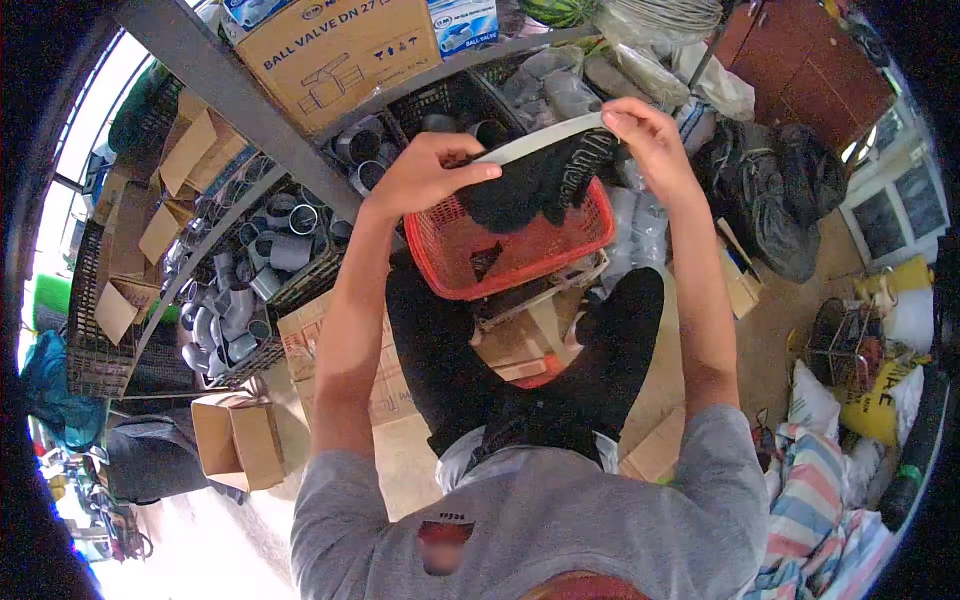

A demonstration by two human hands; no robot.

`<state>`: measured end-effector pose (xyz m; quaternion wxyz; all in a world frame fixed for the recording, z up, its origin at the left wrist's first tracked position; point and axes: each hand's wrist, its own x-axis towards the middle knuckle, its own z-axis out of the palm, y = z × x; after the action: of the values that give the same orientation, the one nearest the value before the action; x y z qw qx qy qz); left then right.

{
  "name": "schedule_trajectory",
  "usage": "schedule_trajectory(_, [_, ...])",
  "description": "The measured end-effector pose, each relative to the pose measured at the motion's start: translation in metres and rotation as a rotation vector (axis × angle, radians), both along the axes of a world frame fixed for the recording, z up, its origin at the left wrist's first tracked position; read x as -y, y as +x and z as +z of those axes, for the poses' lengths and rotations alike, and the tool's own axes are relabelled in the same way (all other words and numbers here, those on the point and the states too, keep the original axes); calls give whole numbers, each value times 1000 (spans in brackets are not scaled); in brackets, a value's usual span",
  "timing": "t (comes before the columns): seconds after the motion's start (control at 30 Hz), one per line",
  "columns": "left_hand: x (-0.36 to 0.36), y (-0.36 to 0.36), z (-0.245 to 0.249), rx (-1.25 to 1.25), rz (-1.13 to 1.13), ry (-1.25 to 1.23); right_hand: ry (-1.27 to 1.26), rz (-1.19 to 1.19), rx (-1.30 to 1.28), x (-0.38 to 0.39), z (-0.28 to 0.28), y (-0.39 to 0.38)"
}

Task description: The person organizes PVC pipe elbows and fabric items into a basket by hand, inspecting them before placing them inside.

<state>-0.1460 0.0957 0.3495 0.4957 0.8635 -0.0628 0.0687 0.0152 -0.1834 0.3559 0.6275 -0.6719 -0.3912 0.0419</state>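
A black cloth piece [520,190] with a pale band [545,138] along its top edge hangs between my hands above a red plastic basket [440,265]. My left hand [435,172] pinches the band's left end, thumb on top. At the band's right end, my right hand [645,140] holds it between thumb and fingers. The band is stretched fairly straight, slanting up to the right. Ridged dark folds show near the cloth's right side. Inside the basket lies a small dark scrap [486,262].
Crates of grey pipe fittings [290,250] stand at the left, with an open cardboard box [240,440] below. A large ball valve carton [335,60] sits at the top. Black bags [765,190] and a striped sack [810,480] are on the right.
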Motion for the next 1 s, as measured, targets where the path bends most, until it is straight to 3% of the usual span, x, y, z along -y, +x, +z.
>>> schedule_trajectory(0.07, [1, 1, 4, 109, -50, -30, 169, 225, -252, 2, -2, 8])
schedule_trajectory(0.1, [1, 3, 7, 220, -101, -60, 171, 224, -249, 3, -1, 9])
schedule_trajectory(0.13, [1, 4, 9, 331, -152, -89, -12, 251, -133, 5, 1, 10])
schedule_trajectory(0.17, [-1, 5, 9, 322, -162, -284, -194, 277, -17, 5, 6, 8])
schedule_trajectory(0.2, [-5, 7, 10, 322, -162, -282, -193, 277, -17, 3, 12, 6])
schedule_trajectory(0.27, [-6, 7, 17, -51, -137, -22, -506, 323, 268, 0, 20, 1])
schedule_trajectory(0.3, [4, 11, 18, -151, -193, 224, -479, 345, 254, -1, 20, 1])
schedule_trajectory(0.33, [8, 9, 22, 67, -191, 758, -482, 343, 252, 0, 21, 2])
schedule_trajectory(0.4, [3, 11, 17, 104, -142, 441, -503, 315, 297, 4, 26, 7])
schedule_trajectory(0.57, [-22, 19, 20, 82, -95, 449, -604, 274, 482, 7, 18, 35])
schedule_trajectory(0.6, [-25, 22, 20, 99, -105, 423, -407, 255, 650, 3, 9, 40])
schedule_trajectory(0.63, [-26, 25, 18, 147, -159, 244, -206, 234, 810, 2, 3, 46])
schedule_trajectory(0.67, [-28, 29, 19, 150, -158, 242, -207, 235, 813, 4, 6, 48])
schedule_trajectory(0.73, [-34, 32, 22, 104, -38, 195, -399, 231, 418, 10, 13, 51])
schedule_trajectory(0.77, [-37, 31, 25, 78, -11, 170, -636, 217, 261, 13, 23, 56])
schedule_trajectory(0.87, [-52, 40, 30, -78, 28, 234, -582, 234, 196, 15, 27, 64])
schedule_trajectory(1.0, [-53, 40, 38, -82, 43, 244, -571, 176, 136, 12, 37, 69])
